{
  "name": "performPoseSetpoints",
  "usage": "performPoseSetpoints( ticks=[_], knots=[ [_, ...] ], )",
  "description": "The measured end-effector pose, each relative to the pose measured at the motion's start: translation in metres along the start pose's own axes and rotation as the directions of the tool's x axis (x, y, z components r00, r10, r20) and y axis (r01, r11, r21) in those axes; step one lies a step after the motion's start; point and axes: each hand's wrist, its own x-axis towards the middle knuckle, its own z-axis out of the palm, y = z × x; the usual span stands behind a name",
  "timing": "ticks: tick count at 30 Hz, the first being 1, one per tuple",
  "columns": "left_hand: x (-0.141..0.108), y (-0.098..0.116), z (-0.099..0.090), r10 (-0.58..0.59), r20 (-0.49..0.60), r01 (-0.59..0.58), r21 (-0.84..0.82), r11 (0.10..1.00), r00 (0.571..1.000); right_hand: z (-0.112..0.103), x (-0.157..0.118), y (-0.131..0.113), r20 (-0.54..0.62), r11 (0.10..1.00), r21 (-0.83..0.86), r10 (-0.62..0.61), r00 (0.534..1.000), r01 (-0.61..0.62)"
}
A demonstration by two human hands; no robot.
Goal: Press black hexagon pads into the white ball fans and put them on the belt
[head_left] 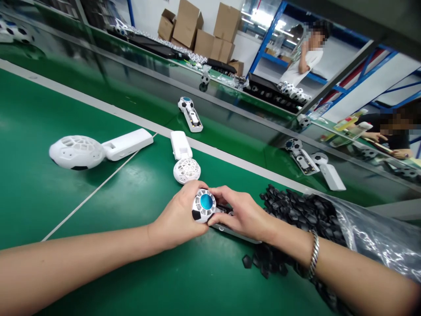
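My left hand (179,213) wraps round the ball-shaped head of a white and black device (203,215), which has a blue disc on its face. From the other side, my right hand (241,210) grips the same device where head meets handle, thumb and fingers pressed to it. The handle runs down to the right, partly hidden under my right hand. Just beyond my hands lies a white device with an open-lattice head (186,170). A larger white piece (79,152) rests to the left. Black pentagon pieces (296,210) are heaped beside my right forearm.
A clear plastic bag (381,237) lies at the right. Behind the pale strip (230,156) are an opened device (190,114) and two more devices (301,158) at the right. Cardboard boxes (187,24), a standing person (305,57) and a seated person's hands (378,137) are farther back.
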Motion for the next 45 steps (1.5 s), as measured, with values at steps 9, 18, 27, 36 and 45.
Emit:
performPoseSetpoints(
  ticks=[9,18,27,36,45],
  knots=[
    [0.003,0.001,-0.001,-0.029,-0.037,0.03,0.007,1.0,0.999,0.0,0.01,0.005,0.029,0.939,0.339,0.043,0.999,-0.05],
    [0.0,0.007,-0.011,0.373,-0.118,-0.385,-0.106,0.917,0.92,-0.055,-0.009,-0.037,0.166,0.962,0.218,0.129,0.978,-0.163],
    [0.0,0.012,-0.033,0.337,0.111,-0.332,-0.067,0.941,0.935,-0.03,-0.042,-0.061,0.003,0.932,0.133,0.34,0.941,-0.337],
    [-0.006,0.012,-0.032,0.544,-0.018,-0.536,0.147,0.831,0.839,-0.004,-0.051,-0.081,-0.008,0.835,0.378,0.435,0.9,-0.4],
    [-0.007,0.019,-0.035,0.268,0.306,-0.298,0.055,0.953,0.914,0.0,-0.064,-0.084,0.379,0.229,0.824,0.455,0.806,-0.517]
  ],
)
